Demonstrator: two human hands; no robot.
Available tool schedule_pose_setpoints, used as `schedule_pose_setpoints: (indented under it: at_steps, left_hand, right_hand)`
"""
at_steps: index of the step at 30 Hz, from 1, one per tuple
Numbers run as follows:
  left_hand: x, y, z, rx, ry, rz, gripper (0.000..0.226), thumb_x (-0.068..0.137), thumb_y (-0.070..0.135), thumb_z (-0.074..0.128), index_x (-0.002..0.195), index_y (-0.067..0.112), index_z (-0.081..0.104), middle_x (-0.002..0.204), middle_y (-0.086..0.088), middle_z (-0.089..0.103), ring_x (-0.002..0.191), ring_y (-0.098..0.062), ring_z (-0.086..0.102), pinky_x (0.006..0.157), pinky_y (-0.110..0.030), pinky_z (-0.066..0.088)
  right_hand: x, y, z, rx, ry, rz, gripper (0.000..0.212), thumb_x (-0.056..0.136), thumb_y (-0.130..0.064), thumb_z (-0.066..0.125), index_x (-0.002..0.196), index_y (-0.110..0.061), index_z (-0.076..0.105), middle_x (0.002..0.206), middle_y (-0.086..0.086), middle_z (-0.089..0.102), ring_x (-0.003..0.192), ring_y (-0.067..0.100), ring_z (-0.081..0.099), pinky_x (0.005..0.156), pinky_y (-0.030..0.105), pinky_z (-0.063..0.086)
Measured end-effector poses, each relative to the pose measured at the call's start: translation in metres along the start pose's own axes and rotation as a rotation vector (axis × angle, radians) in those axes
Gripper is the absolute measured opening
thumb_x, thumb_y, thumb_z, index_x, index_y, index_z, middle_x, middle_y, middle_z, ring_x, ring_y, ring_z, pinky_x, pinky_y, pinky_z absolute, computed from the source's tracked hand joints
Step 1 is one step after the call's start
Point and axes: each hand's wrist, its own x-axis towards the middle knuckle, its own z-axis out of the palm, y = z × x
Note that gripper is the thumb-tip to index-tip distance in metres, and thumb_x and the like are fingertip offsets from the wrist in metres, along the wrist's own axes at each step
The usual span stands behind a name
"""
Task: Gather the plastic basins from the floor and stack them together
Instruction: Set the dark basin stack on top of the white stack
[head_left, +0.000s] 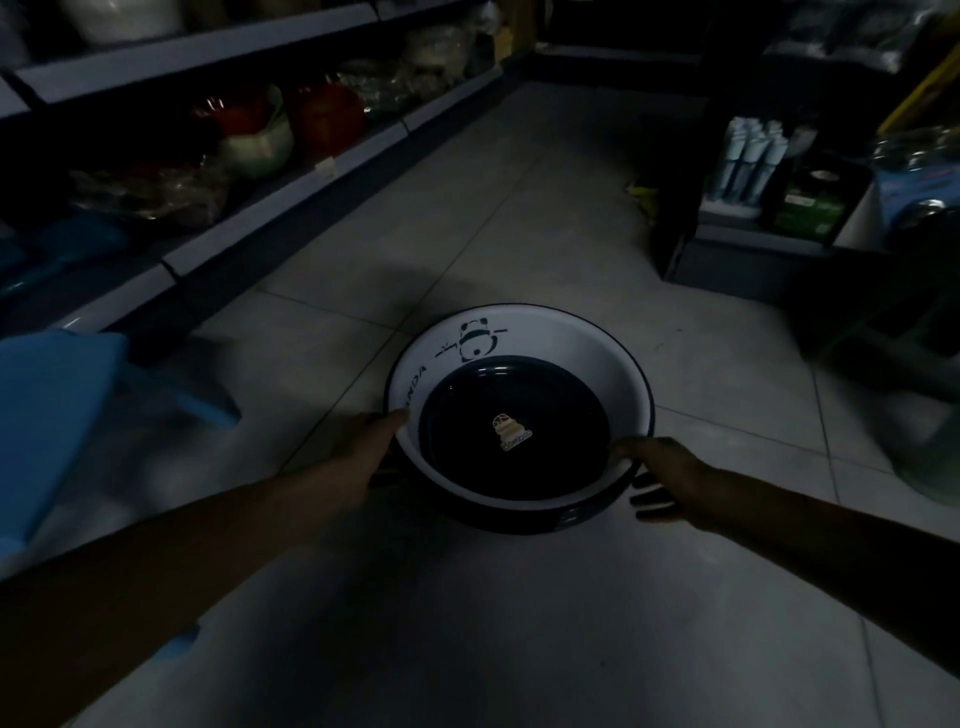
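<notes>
We see the white basin (571, 353) sitting on the tiled floor (519, 208) in a dim shop aisle, with a dark basin (457, 410) nested inside it. A panda print (475, 340) marks the far inner wall of the white basin, and a small pale sticker (511, 432) lies in the middle of the dark one. Below the white basin's near rim runs a glossy dark band; we cannot tell whether it is that basin's own outside or another basin under it.

Both hands hold the white basin at its near rim. The left hand (371, 447) is on its left side, thumb lying over the rim and fingers tucked against the outside. The right hand (670, 473) is on its right side, thumb on the rim and fingers spread under the flank.

Left of the white basin stands a shelf (291, 192) full of wrapped goods, with a blue plastic piece (52, 415) nearer. Beyond it to the right is a low display (753, 244) of boxed goods.
</notes>
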Motion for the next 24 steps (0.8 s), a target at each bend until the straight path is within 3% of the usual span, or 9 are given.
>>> schedule_pose_setpoints:
  at_steps: [2,5,7,10,12,14,16,20,24]
  left_hand:
    - [-0.003,-0.009,0.004,-0.005,-0.032,-0.054,0.033,0.093,0.041,0.071,0.112,0.014,0.068,0.11,-0.012,0.071,0.101,-0.03,0.068,0.086,-0.042,0.059]
    - [-0.004,-0.012,0.006,-0.024,-0.04,-0.098,0.038,0.089,0.036,0.076,0.116,0.011,0.069,0.109,-0.013,0.072,0.097,-0.031,0.069,0.073,-0.035,0.058]
    - [-0.003,-0.007,0.003,-0.007,-0.059,-0.11,0.043,0.086,0.034,0.079,0.119,0.009,0.068,0.111,-0.014,0.072,0.098,-0.031,0.069,0.071,-0.034,0.057]
    - [-0.008,-0.001,0.0,-0.017,-0.093,-0.112,0.038,0.087,0.026,0.08,0.117,0.006,0.067,0.105,-0.012,0.071,0.092,-0.026,0.067,0.066,-0.031,0.055]
    - [-0.007,-0.003,-0.001,-0.018,-0.097,-0.082,0.048,0.084,0.027,0.083,0.122,0.004,0.065,0.109,-0.012,0.071,0.095,-0.027,0.068,0.069,-0.033,0.057]
    - [-0.01,-0.001,-0.001,0.026,-0.107,-0.018,0.053,0.083,0.032,0.083,0.125,0.007,0.062,0.117,-0.008,0.069,0.097,-0.023,0.068,0.068,-0.029,0.056]
    - [-0.015,0.007,0.001,0.058,-0.14,0.059,0.046,0.086,0.034,0.08,0.122,0.01,0.063,0.116,-0.005,0.069,0.095,-0.02,0.068,0.064,-0.025,0.055]
    - [-0.03,0.043,0.023,0.003,-0.204,0.196,0.033,0.088,0.026,0.078,0.116,0.011,0.071,0.106,-0.011,0.077,0.1,-0.029,0.073,0.087,-0.041,0.062]
    - [-0.038,0.088,0.062,-0.024,-0.185,0.299,0.044,0.078,0.043,0.079,0.112,0.015,0.072,0.104,-0.01,0.077,0.095,-0.028,0.073,0.088,-0.045,0.061]
  right_hand:
    - [0.01,-0.008,-0.004,0.065,0.059,-0.061,0.072,0.086,-0.04,0.074,0.144,-0.009,0.046,0.119,0.02,0.063,0.1,0.035,0.064,0.067,0.036,0.058]
    - [0.015,-0.025,-0.008,0.107,0.092,-0.093,0.046,0.089,-0.02,0.069,0.13,-0.002,0.058,0.108,0.018,0.068,0.088,0.03,0.065,0.063,0.033,0.055]
    - [0.015,-0.034,-0.008,0.06,0.074,-0.071,0.042,0.09,-0.01,0.066,0.131,-0.004,0.057,0.107,0.018,0.069,0.085,0.028,0.065,0.062,0.034,0.055]
    - [0.007,-0.038,-0.008,-0.018,0.04,-0.025,0.032,0.091,0.0,0.061,0.122,-0.003,0.058,0.101,0.017,0.068,0.086,0.029,0.064,0.066,0.038,0.054]
    - [0.001,-0.036,-0.008,-0.032,0.042,0.001,0.025,0.091,0.004,0.058,0.115,-0.002,0.059,0.098,0.018,0.066,0.087,0.031,0.062,0.071,0.042,0.053]
    - [-0.006,-0.032,-0.012,-0.02,0.056,0.02,0.025,0.09,0.007,0.058,0.113,-0.002,0.059,0.097,0.018,0.065,0.086,0.031,0.062,0.075,0.044,0.053]
    - [-0.015,-0.027,-0.021,0.002,0.063,0.017,0.033,0.088,0.009,0.06,0.119,-0.001,0.058,0.099,0.018,0.065,0.086,0.031,0.062,0.069,0.041,0.052]
    - [-0.04,-0.03,-0.053,0.064,0.132,-0.067,0.037,0.086,0.011,0.062,0.122,0.004,0.058,0.105,0.018,0.065,0.085,0.029,0.061,0.063,0.038,0.05]
    - [-0.069,-0.041,-0.098,0.198,0.258,-0.164,0.039,0.086,0.01,0.061,0.125,0.006,0.057,0.101,0.019,0.064,0.082,0.028,0.061,0.063,0.037,0.049]
